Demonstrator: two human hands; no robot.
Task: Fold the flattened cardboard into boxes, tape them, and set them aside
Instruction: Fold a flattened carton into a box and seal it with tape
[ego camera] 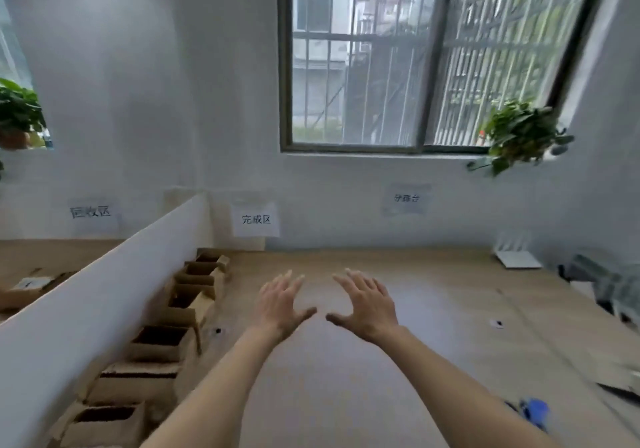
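Flattened brown cardboard sheets (568, 354), the stock for the next box, lie on the pale wooden bench (346, 395) well to the right of the fingers, their long edges seeming to run away from the person towards the wall; blur hides their exact outline. The right hand (367, 303) is judged the nearer to them. Both it and the left hand (282, 300) hover over bare bench, palms down, fingers (356, 279) spread and straight, holding nothing. To the left of the fingers, a row of folded brown cardboard boxes (162, 340) stands along a white partition (104, 302), tops open, interiors dark and apparently empty. A blue object (535, 411), possibly a tape dispenser, lies nearer the person, right of the right forearm. Paper labels (256, 219) hang on the wall beyond.
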